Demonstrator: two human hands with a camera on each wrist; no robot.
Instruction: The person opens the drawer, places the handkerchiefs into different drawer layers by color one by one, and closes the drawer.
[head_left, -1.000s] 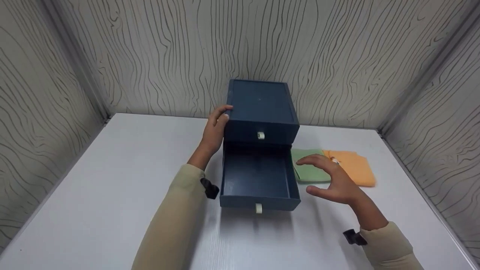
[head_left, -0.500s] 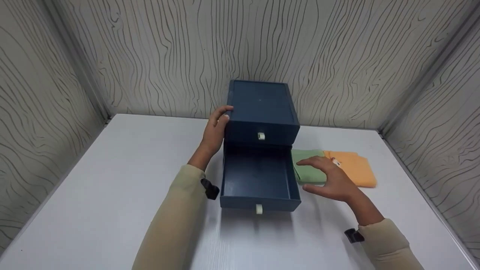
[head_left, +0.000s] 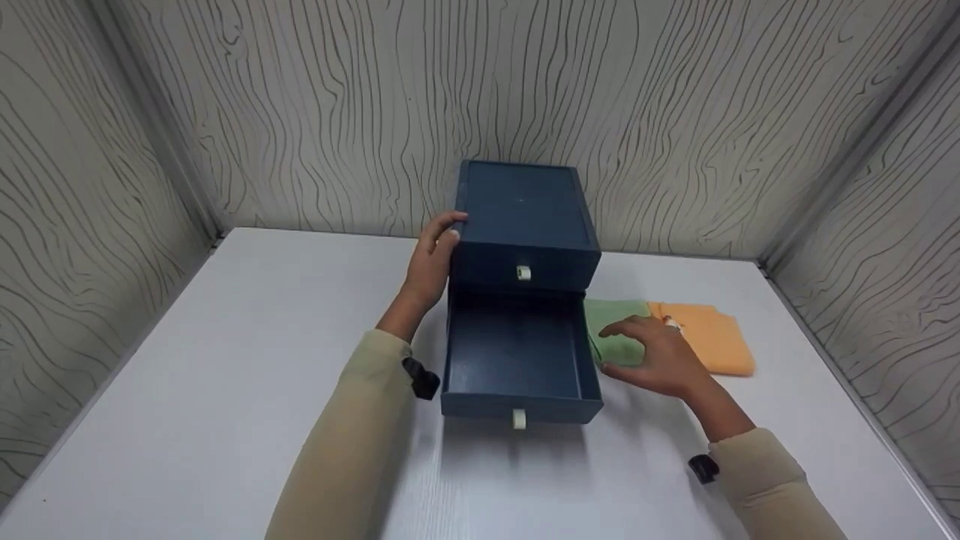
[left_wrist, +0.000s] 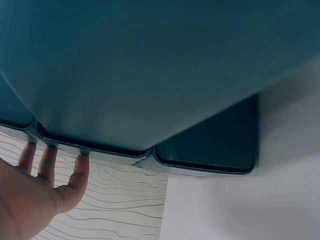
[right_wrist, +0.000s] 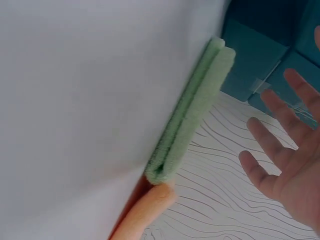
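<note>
At the near side of the white table (head_left: pixel 225 375), two beige sleeves (head_left: pixel 337 435) reach forward, a small black device (head_left: pixel 422 379) at each cuff. Between the forearms the lower drawer (head_left: pixel 514 352) of a dark blue cabinet (head_left: pixel 523 202) stands open, a pale lower pull (head_left: pixel 519 418) on its front. Just to its right, the right hand (head_left: pixel 661 356) hangs palm toward the drawer, thumb and fingers spread well apart in a rounded gap; whether the thumb touches the drawer cannot be told. Beneath and beyond that hand lie a folded green cloth (head_left: pixel 616 319) and, touching it on the right, an orange cloth (head_left: pixel 716 341) bearing a small mark (head_left: pixel 673 324) too small to make out. Farther back, the left hand (head_left: pixel 427 268) rests against the cabinet's left side, its fingers slightly bent and parted, fingertips touching the upper edge. Beside it, the closed upper drawer (head_left: pixel 487 264) carries a pale upper pull (head_left: pixel 523 273). Behind everything rises a pale wall (head_left: pixel 420 112) printed with wood grain.
</note>
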